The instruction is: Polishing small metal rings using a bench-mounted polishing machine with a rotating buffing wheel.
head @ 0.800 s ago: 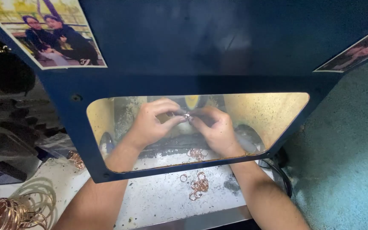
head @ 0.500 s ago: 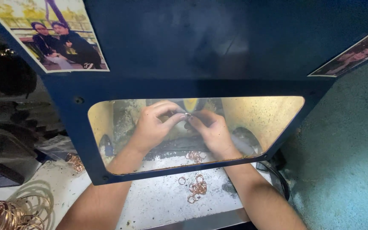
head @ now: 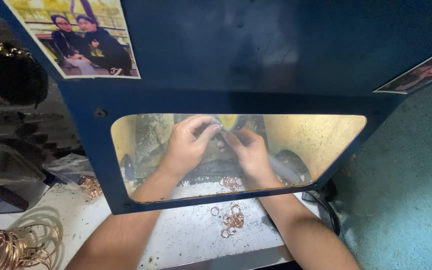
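Head view, through the blue shield's window [head: 326, 145]: left hand [head: 186, 147] and right hand [head: 248, 155] pinch one small ring [head: 222, 129] together above copper rings [head: 231, 220] on the worktop [head: 186, 235].

Both hands have drifted upward in the window [head: 326, 145] of the blue guard panel [head: 256, 60], now close under its top edge. Left hand [head: 186, 147] and right hand [head: 248, 152] sit a little left of where they were, fingertips pinched together at the same small piece, too small to make out.

Whole view has slid: photo [head: 83, 37] on the panel lies further right and runs off the top edge. Coil of copper wire [head: 11, 247] at lower left is partly cut off by the bottom edge. Loose copper rings [head: 231, 220] on the white bench show lower in the picture.
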